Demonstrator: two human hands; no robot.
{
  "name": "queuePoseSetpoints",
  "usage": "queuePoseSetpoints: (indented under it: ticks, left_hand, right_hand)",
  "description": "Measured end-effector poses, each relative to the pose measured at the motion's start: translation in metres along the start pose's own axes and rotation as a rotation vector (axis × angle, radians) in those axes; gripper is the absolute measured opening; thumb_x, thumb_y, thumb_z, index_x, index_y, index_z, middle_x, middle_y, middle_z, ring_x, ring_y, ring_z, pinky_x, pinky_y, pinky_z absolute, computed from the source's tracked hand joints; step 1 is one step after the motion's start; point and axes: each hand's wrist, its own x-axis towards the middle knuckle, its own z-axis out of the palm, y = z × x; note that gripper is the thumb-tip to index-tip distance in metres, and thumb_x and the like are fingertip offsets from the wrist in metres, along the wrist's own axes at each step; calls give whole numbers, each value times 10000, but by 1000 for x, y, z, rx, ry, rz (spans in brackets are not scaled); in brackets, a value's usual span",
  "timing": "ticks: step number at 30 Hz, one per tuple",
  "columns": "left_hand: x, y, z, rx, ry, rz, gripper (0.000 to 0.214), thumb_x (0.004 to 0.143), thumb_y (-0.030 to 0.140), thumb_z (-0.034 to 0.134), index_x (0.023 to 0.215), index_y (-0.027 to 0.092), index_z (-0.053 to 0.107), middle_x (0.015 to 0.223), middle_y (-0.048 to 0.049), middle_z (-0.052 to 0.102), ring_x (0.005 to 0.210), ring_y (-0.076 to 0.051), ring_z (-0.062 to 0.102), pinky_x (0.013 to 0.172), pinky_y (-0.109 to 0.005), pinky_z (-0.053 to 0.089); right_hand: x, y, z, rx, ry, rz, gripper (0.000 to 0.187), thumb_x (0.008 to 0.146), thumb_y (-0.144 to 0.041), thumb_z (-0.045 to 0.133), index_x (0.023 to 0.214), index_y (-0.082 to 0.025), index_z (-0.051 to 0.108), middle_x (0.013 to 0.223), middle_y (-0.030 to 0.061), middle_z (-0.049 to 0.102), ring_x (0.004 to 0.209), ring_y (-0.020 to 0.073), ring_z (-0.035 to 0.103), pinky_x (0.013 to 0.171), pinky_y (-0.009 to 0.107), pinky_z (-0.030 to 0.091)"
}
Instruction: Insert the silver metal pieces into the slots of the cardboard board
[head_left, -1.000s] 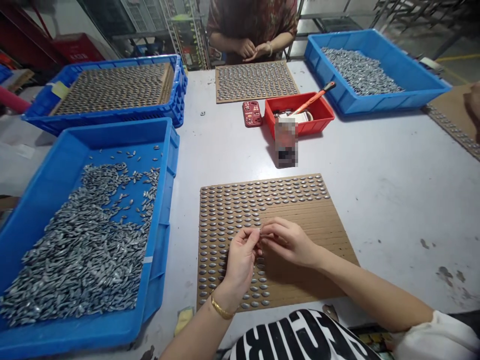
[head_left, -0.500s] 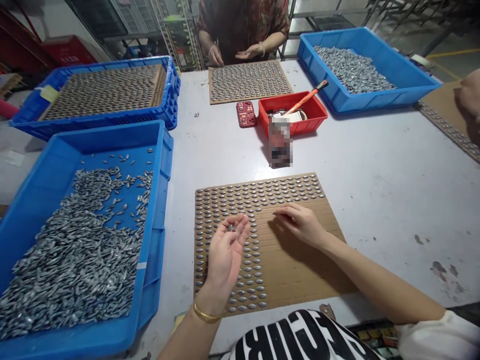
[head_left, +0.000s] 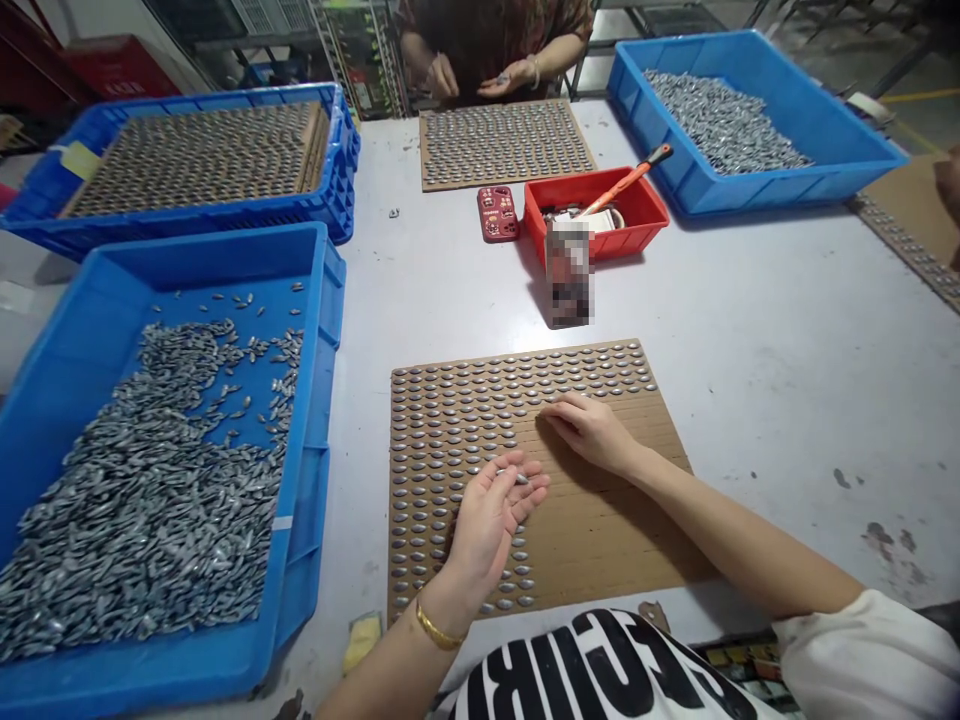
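The desk (head_left: 780,350) carries everything, a pale, flat surface with a few dark stains. At its left stands a blue bin (head_left: 311,380), deep in loose metal pieces, most of them heaped near its close end.

The board (head_left: 615,520) lies flat on the desk. It looks like ribbed cardboard: light, stiff enough to lie level, but likely easy to dent or bend, so it would be best lifted by two opposite edges. Rows of pieces sit along its far edge and left part; the rest is bare grooves.

The left hand (head_left: 484,515) hovers palm up over the board, its fingers half spread, with a piece (head_left: 521,479) lying on them beside the thumb tip. The right hand (head_left: 592,430) is just past the last pieces of a partly filled row, fingers drawn together and pointing down at the grooves; whether a piece is between them I cannot tell.

Each piece is small, grey and shiny, swollen in the middle and pointed at both ends. It should be hard, light and not fragile, though smooth enough to slip or roll. A fingertip pinch across the fat middle looks surest; the tapering tips would probably squirt out of a grip.
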Motion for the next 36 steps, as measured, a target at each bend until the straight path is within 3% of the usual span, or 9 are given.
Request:
queuePoseSetpoints:
  ticks: [4,12,18,30,36]
  left_hand:
    - [-3,-2,1,56,-27,0,256,757,129,695,994,128,599,1056,-130,692,992,-207,667,874,-277,520]
    - [-2,-6,0,119,-62,16,252,774,209,685,996,114,614,850,-97,704,701,-133,666,675,-242,528]
    - [-2,-7,1,142,-46,19,248,736,227,716,954,125,652,807,-51,662,664,-109,622,630,-224,503]
    - [-2,-12,-1,180,-31,15,278,688,265,752,928,144,678,741,-9,606,623,-90,564,598,-220,475]
    - [0,-8,0,150,12,24,298,697,307,740,934,136,679,768,-43,640,636,-108,582,605,-237,480]
  right_hand:
    - [1,0,0,-18,-6,-8,180,935,-172,462,967,-202,636,898,59,647,805,158,599,708,261,472]
    - [0,1,-2,29,6,-4,179,937,-181,459,951,-200,637,893,63,646,789,158,597,695,269,475]
    - [-1,2,-2,29,10,7,175,936,-188,469,958,-198,643,916,66,651,796,157,607,700,263,477]
    - [7,-6,6,-189,-43,30,215,939,-187,454,952,-207,668,927,54,646,812,135,586,662,211,419]
    - [6,-5,6,-256,-67,15,193,920,-167,462,925,-193,653,895,59,623,772,134,558,613,209,385]
